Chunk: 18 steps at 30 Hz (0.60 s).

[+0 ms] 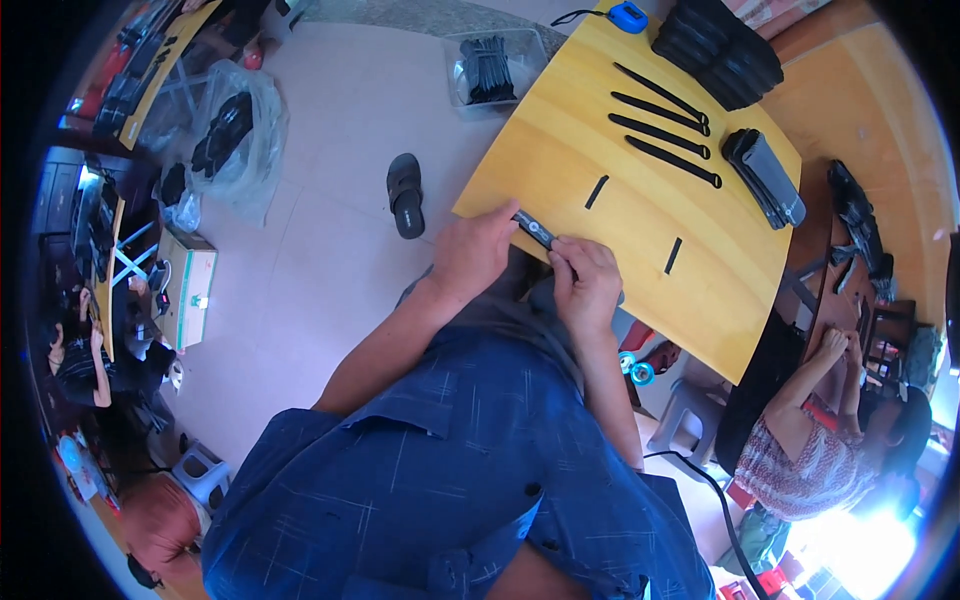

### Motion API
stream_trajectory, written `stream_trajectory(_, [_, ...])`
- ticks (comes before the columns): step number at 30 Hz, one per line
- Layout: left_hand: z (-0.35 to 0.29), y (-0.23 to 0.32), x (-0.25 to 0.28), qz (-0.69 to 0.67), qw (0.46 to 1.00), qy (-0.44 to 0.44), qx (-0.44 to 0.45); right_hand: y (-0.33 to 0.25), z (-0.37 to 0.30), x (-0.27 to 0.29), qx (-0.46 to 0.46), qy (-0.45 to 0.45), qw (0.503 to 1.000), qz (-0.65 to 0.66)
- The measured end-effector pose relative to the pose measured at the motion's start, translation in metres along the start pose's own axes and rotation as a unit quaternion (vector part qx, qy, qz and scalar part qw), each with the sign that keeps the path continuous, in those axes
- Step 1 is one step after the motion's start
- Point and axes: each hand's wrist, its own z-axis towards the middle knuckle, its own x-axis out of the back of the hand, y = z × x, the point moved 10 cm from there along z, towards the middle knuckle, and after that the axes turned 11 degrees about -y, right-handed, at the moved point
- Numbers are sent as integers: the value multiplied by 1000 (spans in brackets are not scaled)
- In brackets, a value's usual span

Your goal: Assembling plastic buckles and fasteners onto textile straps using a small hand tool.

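A short black strap (pixel 536 229) with a small pale mark is stretched between my hands at the near left edge of the yellow table (pixel 560 130). My left hand (pixel 478 248) pinches its left end, fingers closed. The other end sits between the thumb and fingers of my right hand (pixel 586 278). Two short black strips or marks (pixel 597 191) lie on the tabletop just beyond; I cannot tell which. Farther back, several black straps with end loops (pixel 660 133) are laid out side by side.
Folded dark bundles (pixel 765 180) and a black stack (pixel 718 52) rest along the table's far right side, with a blue tape measure (pixel 628 16) at its far edge. A clear bin of black strips (pixel 490 70) and a slipper (pixel 405 195) are on the floor. A co-worker (pixel 810 440) sits right.
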Motion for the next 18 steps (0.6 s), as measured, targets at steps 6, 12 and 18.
stream_trajectory(6, [3,-5,3,-17,999,-31,25,0,2,1,25,-25,999,11])
stream_trajectory(12, [-1,-13,0,-105,993,-49,16,-2,3,2,42,-62,997,6])
stream_trajectory(18, [-4,-3,3,-62,995,-73,9,-29,19,6,55,-32,998,-12])
